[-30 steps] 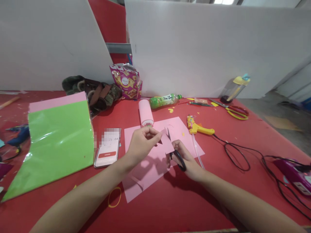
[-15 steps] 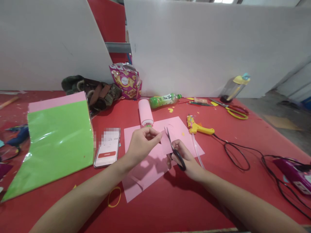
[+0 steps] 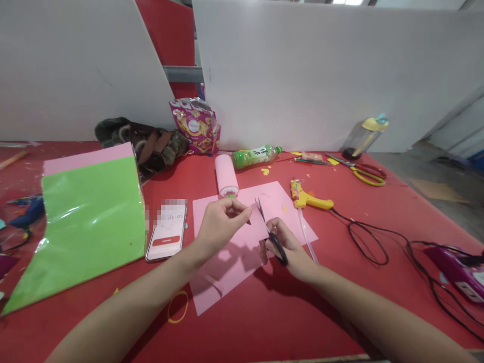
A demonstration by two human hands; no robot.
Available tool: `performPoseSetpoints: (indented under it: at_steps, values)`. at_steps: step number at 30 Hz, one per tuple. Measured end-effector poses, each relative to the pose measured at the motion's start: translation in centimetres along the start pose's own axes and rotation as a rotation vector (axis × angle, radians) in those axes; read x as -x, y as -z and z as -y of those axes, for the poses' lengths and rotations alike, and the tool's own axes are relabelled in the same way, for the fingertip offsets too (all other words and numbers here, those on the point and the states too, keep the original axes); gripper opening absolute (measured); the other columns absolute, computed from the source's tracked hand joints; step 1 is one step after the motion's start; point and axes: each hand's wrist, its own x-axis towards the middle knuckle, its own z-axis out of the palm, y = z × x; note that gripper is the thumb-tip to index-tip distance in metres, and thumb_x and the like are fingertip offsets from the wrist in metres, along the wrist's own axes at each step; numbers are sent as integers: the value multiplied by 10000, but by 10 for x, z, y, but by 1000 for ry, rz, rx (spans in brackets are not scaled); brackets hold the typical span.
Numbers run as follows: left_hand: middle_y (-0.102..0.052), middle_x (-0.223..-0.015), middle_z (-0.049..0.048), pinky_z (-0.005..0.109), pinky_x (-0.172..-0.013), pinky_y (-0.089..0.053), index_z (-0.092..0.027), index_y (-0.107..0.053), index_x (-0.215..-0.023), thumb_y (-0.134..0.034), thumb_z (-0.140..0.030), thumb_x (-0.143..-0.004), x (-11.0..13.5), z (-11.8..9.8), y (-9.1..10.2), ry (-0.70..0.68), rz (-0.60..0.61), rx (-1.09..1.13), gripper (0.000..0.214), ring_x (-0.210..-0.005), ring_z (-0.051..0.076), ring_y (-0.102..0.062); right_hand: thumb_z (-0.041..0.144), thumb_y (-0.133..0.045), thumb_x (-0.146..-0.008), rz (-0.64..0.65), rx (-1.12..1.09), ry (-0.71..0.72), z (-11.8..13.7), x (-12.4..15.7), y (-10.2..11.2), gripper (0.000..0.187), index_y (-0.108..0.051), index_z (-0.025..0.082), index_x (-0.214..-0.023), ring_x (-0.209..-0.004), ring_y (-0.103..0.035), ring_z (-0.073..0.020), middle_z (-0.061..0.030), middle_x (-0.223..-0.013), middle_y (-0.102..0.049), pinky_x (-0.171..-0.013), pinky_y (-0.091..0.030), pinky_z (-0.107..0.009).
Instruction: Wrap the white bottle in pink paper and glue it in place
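Observation:
Between thumb and fingers, my left hand (image 3: 223, 222) pinches a small piece of pink paper (image 3: 258, 226) by its left edge. My right hand (image 3: 287, 249) grips black-handled scissors (image 3: 278, 246), their blades pointing up and away at the right side of that piece. Both hands hover over a large pink sheet (image 3: 212, 287) lying on the red table. A pink-wrapped cylinder (image 3: 226, 174) lies just beyond my left hand, at the sheet's far edge. The yellow glue gun (image 3: 312, 200) rests right of the sheet, a clear glue stick (image 3: 307, 234) trailing from it.
On the left are a phone (image 3: 166, 239) with a running timer and a green sheet pack (image 3: 91, 217). Behind stand a snack bag (image 3: 196, 126) and a lying green bottle (image 3: 255, 157). Red-and-yellow scissors (image 3: 368, 174), a clear bottle (image 3: 365, 138) and black cable (image 3: 378, 232) occupy the right.
The small pink piece has turned slightly, and the scissors have shifted a little to the left with my right hand. My left hand keeps its pinch, nearly still.

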Motion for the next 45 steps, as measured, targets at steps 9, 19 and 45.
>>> performPoseSetpoints:
  at_steps: [9,19,45]
  values:
    - [-592,-562,1,183,-488,-438,-137,-557,-575,-601,-229,-668,-1,0,-1,36,-10,23,138,-511,81,-542,298,-569,-724,-12,-50,8,-3,-2,1,273,-308,223,-751,-419,-475,-53,119,-547,-376,-452,-327,-195]
    - [-593,-578,10,187,-481,-429,-133,-573,-611,-595,-268,-681,-3,2,0,33,-12,3,153,-521,87,-534,246,-577,-700,-61,-80,-6,-1,-3,-2,268,-311,221,-723,-374,-441,-42,125,-523,-381,-385,-331,-177]
    - [-641,-665,26,204,-543,-462,-141,-608,-660,-609,-271,-668,-5,6,5,-33,-85,-41,130,-591,113,-582,181,-536,-681,-83,-5,-22,-5,-3,-1,232,-309,218,-711,-338,-450,-41,122,-526,-387,-329,-316,-151]
